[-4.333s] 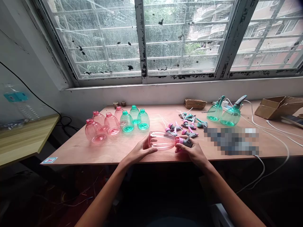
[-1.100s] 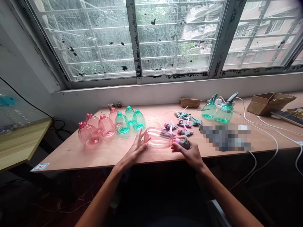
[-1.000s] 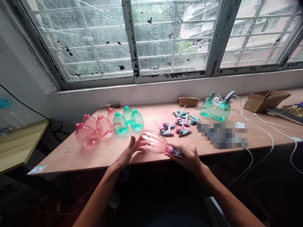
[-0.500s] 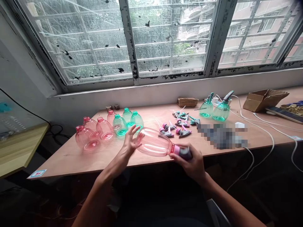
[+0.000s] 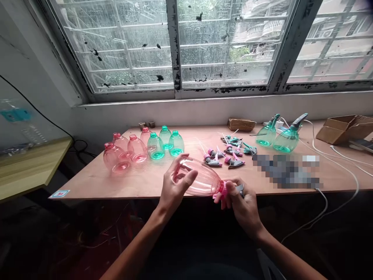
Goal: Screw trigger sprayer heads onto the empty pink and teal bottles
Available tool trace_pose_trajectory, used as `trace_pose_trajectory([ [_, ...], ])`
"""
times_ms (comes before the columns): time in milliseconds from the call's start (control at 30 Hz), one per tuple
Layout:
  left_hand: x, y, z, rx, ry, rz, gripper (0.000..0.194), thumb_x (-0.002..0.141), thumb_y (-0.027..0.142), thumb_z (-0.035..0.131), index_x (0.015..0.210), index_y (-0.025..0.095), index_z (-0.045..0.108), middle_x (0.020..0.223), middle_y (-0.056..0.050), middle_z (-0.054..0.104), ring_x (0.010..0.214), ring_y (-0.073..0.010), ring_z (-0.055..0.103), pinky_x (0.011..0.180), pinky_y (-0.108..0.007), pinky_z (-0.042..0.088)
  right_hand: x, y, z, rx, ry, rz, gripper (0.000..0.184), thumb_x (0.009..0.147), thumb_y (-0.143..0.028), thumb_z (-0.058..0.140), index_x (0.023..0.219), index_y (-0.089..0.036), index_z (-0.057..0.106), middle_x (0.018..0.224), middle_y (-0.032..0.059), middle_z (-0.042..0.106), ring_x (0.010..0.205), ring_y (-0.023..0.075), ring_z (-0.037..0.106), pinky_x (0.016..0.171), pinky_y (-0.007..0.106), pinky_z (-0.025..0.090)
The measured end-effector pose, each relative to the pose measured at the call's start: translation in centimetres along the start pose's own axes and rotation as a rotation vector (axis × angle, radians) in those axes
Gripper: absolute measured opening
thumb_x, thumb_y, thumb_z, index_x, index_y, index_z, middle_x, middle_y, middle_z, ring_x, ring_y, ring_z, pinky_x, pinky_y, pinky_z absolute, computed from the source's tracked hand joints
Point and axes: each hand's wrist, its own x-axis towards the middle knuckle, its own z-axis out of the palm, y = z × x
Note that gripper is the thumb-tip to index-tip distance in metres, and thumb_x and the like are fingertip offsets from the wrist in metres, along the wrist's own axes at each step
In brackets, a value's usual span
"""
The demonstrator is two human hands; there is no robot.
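Fingers (image 5: 232,189) of the right hand (image 5: 245,203) grip the trigger sprayer (image 5: 224,190) on the pink bottle (image 5: 204,178), tilted at the table's (image 5: 87,183) front edge, and I suspect the left hand (image 5: 173,186), only loosely holding its base, could let it slip.

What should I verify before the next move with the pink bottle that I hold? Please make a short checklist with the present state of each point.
1. Clear pink plastic bottle held upright: not ok; it is on its side, neck toward the right hand.
2. Grey-and-pink plastic sprayer head at the bottle's neck: ok; the right hand grips it.
3. Sprayer head screwed fully tight: cannot tell; the right hand partly covers the joint.
4. Left hand steadying the base end: cannot tell; it is cupped there, but firm contact is unclear.
5. Four other clear pink plastic bottles standing upright on the light-brown wooden table: ok.
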Motion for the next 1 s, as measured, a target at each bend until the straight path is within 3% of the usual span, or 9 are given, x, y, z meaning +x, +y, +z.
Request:
trace_pose_trajectory([
  [200,-0.6,-1.1,-0.1,0.111,-0.022,0.303,0.062,0.080,0.040,0.077,0.134,0.025,0.052,0.129,-0.011,0.053,0.107,-0.0251,0.057,0.080,-0.032,0.053,1.5,0.2,0.4,0.257,-0.034,0.298,0.049,0.085,-0.062,0.068,0.059,-0.024,0.051,0.041,-0.0076,0.034,0.039,0.0164,0.055,0.034,0.023,0.041],
  [300,-0.8,-1.5,0.0,0.096,-0.036,0.340,0.063,0.081,0.042,0.077,0.135,0.025,0.050,0.131,-0.012,0.050,0.112,-0.0276,0.054,0.079,-0.033,0.054,2.0,-0.4,-0.7,0.220,-0.142,0.340,0.052,0.085,-0.065,0.066,0.057,-0.023,0.053,0.042,-0.0055,0.038,0.041,0.0166,0.056,0.038,0.025,0.046],
  [367,-0.6,-1.5,0.2,0.031,-0.024,0.296,0.063,0.082,0.046,0.075,0.135,0.025,0.050,0.133,-0.012,0.051,0.113,-0.0275,0.055,0.083,-0.034,0.055,2.5,-0.9,-2.0,0.215,-0.211,0.317,0.050,0.083,-0.071,0.064,0.074,-0.022,0.065,0.047,-0.0033,0.048,0.047,0.0195,0.061,0.042,0.028,0.050],
  [500,0.5,-1.7,0.6,-0.221,0.221,0.159,0.048,0.094,0.057,0.054,0.131,0.028,0.050,0.133,-0.010,0.054,0.107,-0.0244,0.060,0.082,-0.035,0.056,3.4,-0.8,-3.5,0.249,-0.215,0.129,0.071,0.081,-0.085,0.047,0.119,-0.028,0.065,0.094,0.0082,0.075,0.089,0.0303,0.074,0.069,0.040,0.062],
  [600,0.7,-2.9,1.4,-0.352,0.339,0.078,0.047,0.101,0.061,0.028,0.132,0.029,0.045,0.141,-0.009,0.050,0.119,-0.0265,0.060,0.097,-0.043,0.052,3.4,0.5,-2.4,0.064,-0.248,0.010,0.055,0.093,-0.068,0.049,0.134,-0.032,0.058,0.132,0.0096,0.066,0.126,0.0310,0.059,0.098,0.047,0.054],
  [700,-0.2,-4.7,2.6,-0.207,0.129,0.038,0.048,0.102,0.058,0.034,0.142,0.032,0.031,0.156,-0.010,0.039,0.143,-0.0280,0.042,0.118,-0.050,0.033,3.1,1.6,-0.3,-0.088,-0.337,-0.044,0.065,0.094,-0.057,0.060,0.150,-0.033,0.040,0.155,0.0090,0.046,0.140,0.0302,0.045,0.113,0.050,0.041],
  [800,-0.8,-6.1,3.2,0.099,-0.168,0.063,0.070,0.096,0.048,0.058,0.151,0.033,0.017,0.166,-0.011,0.023,0.154,-0.0288,0.019,0.125,-0.052,0.019,3.9,1.7,0.5,-0.071,-0.213,-0.102,0.066,0.092,-0.058,0.061,0.148,-0.030,0.040,0.152,0.0108,0.049,0.138,0.0303,0.048,0.115,0.049,0.039],
  [900,0.1,-6.8,2.2,0.382,-0.291,0.113,0.079,0.091,0.047,0.065,0.154,0.032,0.019,0.169,-0.011,0.006,0.156,-0.0334,0.005,0.125,-0.055,0.013,6.6,1.2,-1.7,-0.146,-0.063,-0.128,0.064,0.087,-0.057,0.069,0.139,-0.026,0.047,0.138,0.0133,0.060,0.127,0.0315,0.058,0.111,0.048,0.044],
  [1000,1.8,-7.4,-0.4,0.549,-0.284,0.127,0.071,0.093,0.044,0.062,0.152,0.029,0.026,0.168,-0.014,0.000,0.155,-0.0375,0.009,0.123,-0.059,0.017,10.7,0.6,-6.6,-0.371,0.157,-0.149,0.076,0.079,-0.060,0.075,0.137,-0.021,0.046,0.132,0.0164,0.061,0.122,0.0335,0.060,0.103,0.048,0.050],
])
